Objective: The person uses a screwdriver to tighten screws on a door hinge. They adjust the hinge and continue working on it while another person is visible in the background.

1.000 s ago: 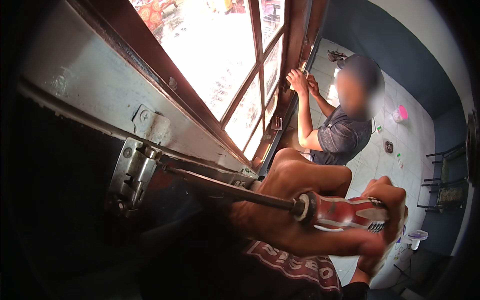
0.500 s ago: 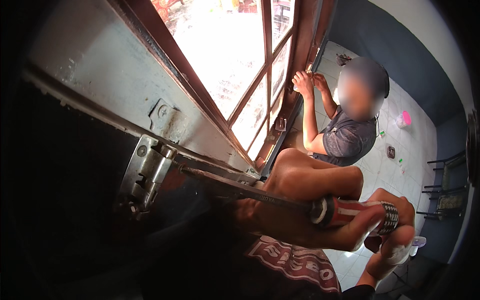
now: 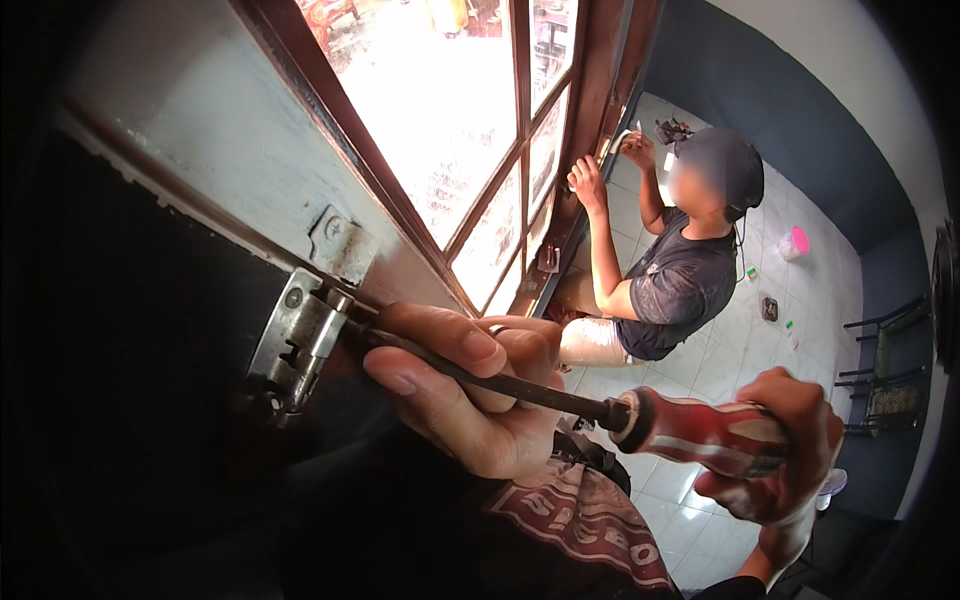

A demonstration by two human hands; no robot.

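Grips screwdriver handle (image 3: 705,437) with clenched right hand (image 3: 800,445) at four o'clock; pinches shaft (image 3: 535,390) with left hand (image 3: 482,418) at six o'clock, leading toward metal fitting (image 3: 303,330) at nine o'clock.

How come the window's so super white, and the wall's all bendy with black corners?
Head view: bright outdoor light washes out most of the window; head view: the dark surface at left is too shadowy to show much detail; head view: the fisheye lens bends the blue-grey wall, and the picture's corners go black.
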